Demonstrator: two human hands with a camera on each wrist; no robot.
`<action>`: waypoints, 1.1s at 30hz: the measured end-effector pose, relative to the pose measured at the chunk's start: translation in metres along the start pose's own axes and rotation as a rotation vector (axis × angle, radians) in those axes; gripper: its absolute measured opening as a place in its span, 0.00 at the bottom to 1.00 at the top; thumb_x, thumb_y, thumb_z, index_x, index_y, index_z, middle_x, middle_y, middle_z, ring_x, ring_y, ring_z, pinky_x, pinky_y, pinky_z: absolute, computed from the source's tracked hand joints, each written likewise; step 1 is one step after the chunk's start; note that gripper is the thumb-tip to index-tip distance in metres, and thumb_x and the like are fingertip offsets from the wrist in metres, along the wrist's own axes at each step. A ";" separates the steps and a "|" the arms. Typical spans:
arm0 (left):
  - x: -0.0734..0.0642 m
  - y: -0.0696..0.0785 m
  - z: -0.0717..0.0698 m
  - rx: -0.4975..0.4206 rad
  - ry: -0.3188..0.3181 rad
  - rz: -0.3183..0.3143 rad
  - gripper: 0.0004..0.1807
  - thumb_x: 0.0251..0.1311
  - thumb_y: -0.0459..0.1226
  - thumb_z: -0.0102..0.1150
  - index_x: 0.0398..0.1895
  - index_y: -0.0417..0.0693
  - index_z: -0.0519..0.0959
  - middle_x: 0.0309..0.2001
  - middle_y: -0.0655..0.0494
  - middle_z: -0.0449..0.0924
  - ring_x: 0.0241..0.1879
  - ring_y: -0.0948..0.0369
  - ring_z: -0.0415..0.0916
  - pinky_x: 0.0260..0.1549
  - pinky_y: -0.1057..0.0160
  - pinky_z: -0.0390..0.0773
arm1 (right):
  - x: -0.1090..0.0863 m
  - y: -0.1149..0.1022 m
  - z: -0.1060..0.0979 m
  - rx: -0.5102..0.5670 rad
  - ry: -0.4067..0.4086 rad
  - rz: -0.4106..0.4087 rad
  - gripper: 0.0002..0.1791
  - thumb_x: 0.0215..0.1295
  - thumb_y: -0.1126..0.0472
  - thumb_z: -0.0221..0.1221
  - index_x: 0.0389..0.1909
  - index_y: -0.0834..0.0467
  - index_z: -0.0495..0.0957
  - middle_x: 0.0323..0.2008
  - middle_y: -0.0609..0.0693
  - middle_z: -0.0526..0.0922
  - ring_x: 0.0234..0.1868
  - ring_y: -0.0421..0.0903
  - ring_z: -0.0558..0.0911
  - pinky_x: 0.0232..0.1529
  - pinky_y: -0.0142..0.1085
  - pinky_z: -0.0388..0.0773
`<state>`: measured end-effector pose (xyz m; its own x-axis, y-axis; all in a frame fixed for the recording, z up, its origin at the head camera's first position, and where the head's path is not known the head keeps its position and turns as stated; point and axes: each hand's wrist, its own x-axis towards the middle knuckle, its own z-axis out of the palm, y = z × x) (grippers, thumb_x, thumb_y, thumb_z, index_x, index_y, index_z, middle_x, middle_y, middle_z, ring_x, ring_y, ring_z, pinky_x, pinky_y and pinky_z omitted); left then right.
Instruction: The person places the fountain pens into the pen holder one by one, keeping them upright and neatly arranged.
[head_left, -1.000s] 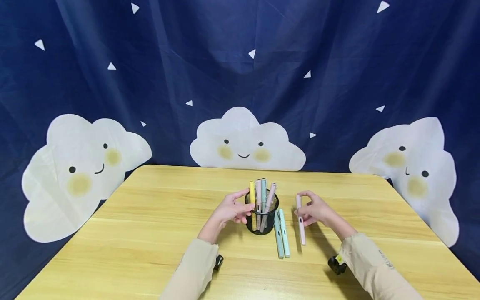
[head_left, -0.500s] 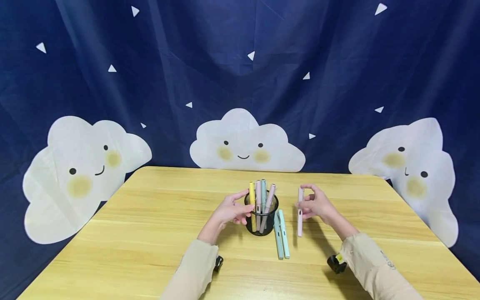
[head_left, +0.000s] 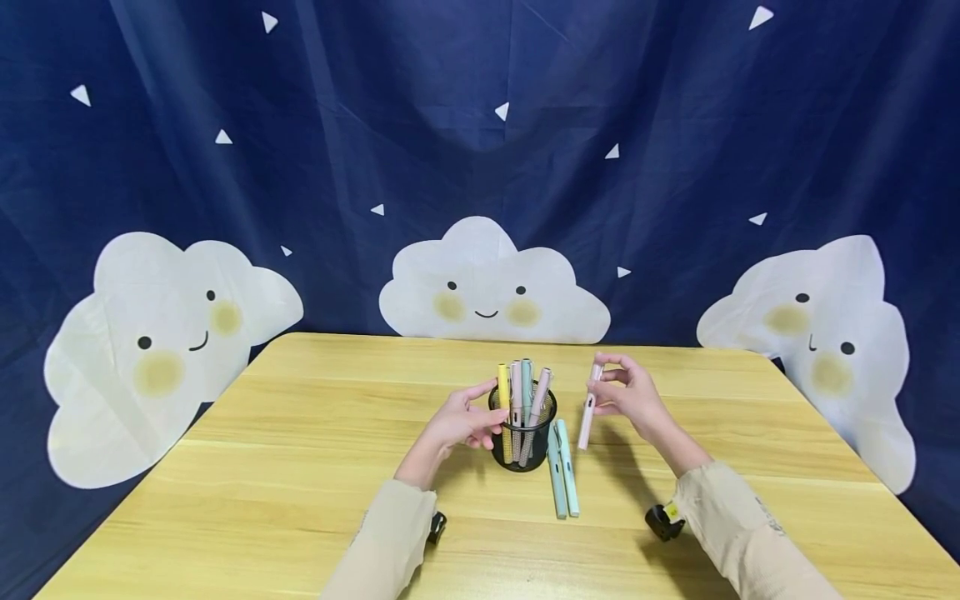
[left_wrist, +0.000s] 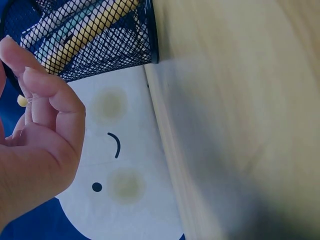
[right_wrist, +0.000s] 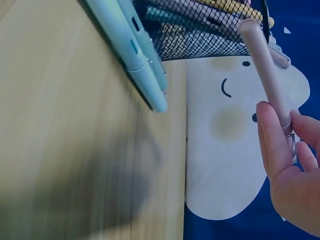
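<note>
Right hand [head_left: 630,396] pinches a pale pink pen [head_left: 587,421] between thumb and fingers, around the cap end; clip and metal ring show right at the grip in the right wrist view. Pen is off the table [head_left: 262,467], tilted, bare end pointing down, right of the mesh cup [head_left: 542,446] and apart from it in the head view. Left hand [head_left: 457,421] holds the cup from its left side: thumb over the front of the rim, index finger round the back, the other fingers bent in below. Left wrist view crops some of the fingertips, so exact contact there can't be told. Cup is black, upright on the table. Inside it, four pens: yellow pen [head_left: 503,377] at the left next to the left thumb, mauve pen [head_left: 516,383] beside it, teal pen [head_left: 527,375] behind, grey-pink pen [head_left: 539,392] leaning right. Two more lie on the table just beside the cup, front right: blue-green pen [head_left: 557,479] and mint pen [head_left: 567,467], roughly parallel, side by side. Both arms in beige sleeves [head_left: 390,533], a black device [head_left: 664,522] under each wrist. Behind the table, a navy backdrop [head_left: 337,125] with white smiling clouds [head_left: 487,275] and small white triangles [head_left: 502,111].
</note>
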<state>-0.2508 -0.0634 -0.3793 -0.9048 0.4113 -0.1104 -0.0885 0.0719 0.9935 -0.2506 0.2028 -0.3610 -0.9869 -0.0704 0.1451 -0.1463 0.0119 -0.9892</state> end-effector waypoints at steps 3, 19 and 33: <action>0.000 0.000 0.000 -0.003 0.000 -0.002 0.38 0.53 0.35 0.60 0.67 0.46 0.54 0.24 0.45 0.78 0.11 0.64 0.70 0.10 0.74 0.67 | 0.002 -0.002 0.003 0.016 0.014 -0.011 0.19 0.57 0.77 0.52 0.50 0.64 0.64 0.31 0.53 0.73 0.21 0.43 0.79 0.26 0.38 0.80; -0.001 -0.001 -0.001 -0.009 0.001 -0.004 0.40 0.52 0.36 0.61 0.67 0.47 0.53 0.25 0.44 0.78 0.11 0.64 0.71 0.10 0.74 0.67 | 0.034 0.031 -0.001 0.300 0.088 -0.289 0.20 0.53 0.72 0.60 0.49 0.60 0.72 0.30 0.55 0.76 0.24 0.50 0.82 0.24 0.42 0.79; 0.000 -0.001 -0.001 -0.008 -0.005 -0.002 0.39 0.53 0.35 0.60 0.67 0.47 0.53 0.24 0.46 0.78 0.11 0.65 0.71 0.10 0.74 0.67 | 0.088 0.094 -0.007 0.308 0.185 -0.460 0.29 0.49 0.71 0.64 0.54 0.63 0.68 0.37 0.61 0.76 0.26 0.57 0.81 0.23 0.47 0.78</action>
<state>-0.2511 -0.0641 -0.3798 -0.9027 0.4154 -0.1120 -0.0934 0.0651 0.9935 -0.3517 0.2044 -0.4412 -0.8261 0.1759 0.5354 -0.5635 -0.2711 -0.7804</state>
